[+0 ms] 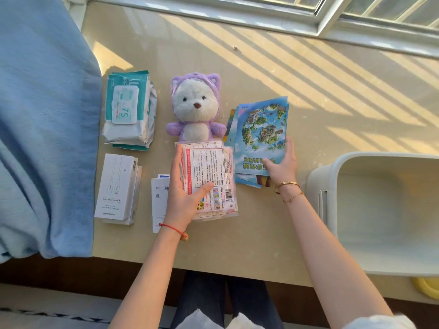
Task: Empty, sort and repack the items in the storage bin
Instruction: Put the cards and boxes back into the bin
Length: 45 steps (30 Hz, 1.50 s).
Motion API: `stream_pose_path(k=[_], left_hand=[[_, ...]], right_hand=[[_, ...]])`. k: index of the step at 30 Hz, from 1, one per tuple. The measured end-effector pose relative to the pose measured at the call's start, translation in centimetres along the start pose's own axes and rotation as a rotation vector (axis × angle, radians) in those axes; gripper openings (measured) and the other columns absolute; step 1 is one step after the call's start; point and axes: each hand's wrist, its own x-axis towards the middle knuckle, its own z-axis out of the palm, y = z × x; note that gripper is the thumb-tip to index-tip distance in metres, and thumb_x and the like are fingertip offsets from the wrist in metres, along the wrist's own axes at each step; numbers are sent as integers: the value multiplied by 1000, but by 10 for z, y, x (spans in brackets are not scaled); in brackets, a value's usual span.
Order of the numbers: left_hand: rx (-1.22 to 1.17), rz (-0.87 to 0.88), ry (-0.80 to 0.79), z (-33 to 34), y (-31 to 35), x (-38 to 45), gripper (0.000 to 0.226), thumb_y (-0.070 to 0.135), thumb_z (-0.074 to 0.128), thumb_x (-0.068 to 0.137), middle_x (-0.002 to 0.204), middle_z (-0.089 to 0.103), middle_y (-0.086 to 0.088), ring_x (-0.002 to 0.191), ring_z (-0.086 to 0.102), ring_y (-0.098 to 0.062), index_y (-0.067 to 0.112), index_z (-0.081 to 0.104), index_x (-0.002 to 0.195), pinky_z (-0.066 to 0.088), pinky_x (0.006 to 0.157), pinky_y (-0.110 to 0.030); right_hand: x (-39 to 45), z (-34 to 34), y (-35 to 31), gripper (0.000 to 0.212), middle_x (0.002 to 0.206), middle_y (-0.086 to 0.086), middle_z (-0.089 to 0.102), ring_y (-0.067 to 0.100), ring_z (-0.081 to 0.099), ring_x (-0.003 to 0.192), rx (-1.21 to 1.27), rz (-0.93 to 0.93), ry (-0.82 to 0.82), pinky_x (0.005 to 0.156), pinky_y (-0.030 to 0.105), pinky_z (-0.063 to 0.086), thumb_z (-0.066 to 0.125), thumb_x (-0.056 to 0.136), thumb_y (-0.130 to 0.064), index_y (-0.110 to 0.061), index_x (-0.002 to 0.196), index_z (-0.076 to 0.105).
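A white storage bin (pixel 332 186) stands open at the right of the table, and nothing shows inside it. My left hand (pixel 185 198) grips a stack of clear printed packets (pixel 213 169), thumb on top, below a purple and white plush toy (pixel 194 110). My right hand (pixel 282 162) holds the lower right corner of a stack of blue picture booklets (pixel 261 129). Wet wipe packs (pixel 128 110) and white cable boxes (pixel 118 188) lie at the left. White paper cards (pixel 159 198) sit partly under my left hand.
A blue blanket (pixel 42 138) covers the table's left end. The window frame (pixel 308 17) runs along the back. A yellow object (pixel 425 286) shows below the bin at the table's front edge. My dark-trousered legs (pixel 213 295) are below the front edge.
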Motion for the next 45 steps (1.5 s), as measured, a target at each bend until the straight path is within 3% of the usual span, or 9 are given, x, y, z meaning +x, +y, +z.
stream_pose_path(k=[1, 4, 7, 20, 25, 33, 36, 41, 45], left_hand=[[1, 3, -3, 0, 2, 0, 99, -3, 74, 76, 151, 34, 8, 135, 39, -6, 36, 19, 149, 40, 108, -46], [4, 18, -5, -1, 10, -3, 99, -4, 74, 75, 151, 35, 6, 135, 39, -6, 30, 19, 150, 37, 110, -43], [13, 34, -33, -2, 27, -10, 97, -3, 74, 76, 148, 38, 7, 132, 41, -3, 28, 20, 150, 40, 109, -39], [109, 130, -222, 21, 116, -81, 96, 4, 73, 78, 139, 46, 12, 125, 48, -1, 43, 17, 147, 48, 99, -38], [127, 135, -246, 68, 130, -111, 95, 8, 75, 77, 140, 46, 9, 125, 50, -4, 43, 19, 145, 49, 98, -40], [74, 78, -202, 197, 117, -162, 104, 3, 78, 73, 142, 45, 3, 123, 53, -11, 40, 16, 147, 51, 96, -39], [62, 11, -169, 242, 107, -177, 105, 2, 78, 73, 140, 47, 2, 121, 54, -13, 39, 14, 148, 52, 94, -42], [76, -63, -130, 294, 87, -182, 106, 0, 77, 73, 139, 47, -1, 118, 57, -17, 44, 14, 146, 51, 94, -50], [146, -29, -96, 321, 74, -168, 107, 1, 78, 71, 145, 40, 1, 127, 49, -16, 45, 15, 145, 44, 103, -49]], right_hand=[[-3, -5, -3, 81, 128, -5, 45, 9, 48, 115, 61, 16, -27, 87, 5, 44, 69, 77, 4, -16, 145, 29], [-14, -21, -6, 82, 135, 5, 49, 18, 53, 119, 164, 15, -79, 100, 36, 48, 73, 74, 2, -17, 143, 32], [-34, -45, -13, 81, 131, 6, 52, 20, 56, 117, 195, 22, -85, 96, 45, 51, 73, 74, 1, -19, 141, 34], [-140, -198, -42, 72, 126, 7, 59, 24, 62, 113, 515, -21, 19, 86, 47, 56, 73, 75, 2, -19, 135, 39], [-161, -262, -26, 88, 130, 5, 57, 23, 60, 116, 556, -49, -10, 91, 54, 52, 85, 62, -25, -27, 137, 38], [-150, -372, 28, 105, 154, -9, 25, 10, 39, 136, 356, -226, -45, 101, 49, 47, 68, 79, 7, -46, 148, 11], [-136, -405, 52, 104, 153, -9, 28, 17, 40, 136, 344, -221, -108, 98, 52, 49, 68, 79, 7, -51, 146, 13], [-116, -433, 85, 102, 149, -7, 35, 12, 53, 125, 390, -172, -193, 81, 30, 57, 63, 81, 13, -48, 147, 16], [-94, -432, 111, 102, 147, -4, 38, 15, 54, 124, 333, -121, -237, 82, 36, 57, 65, 80, 11, -47, 147, 15]])
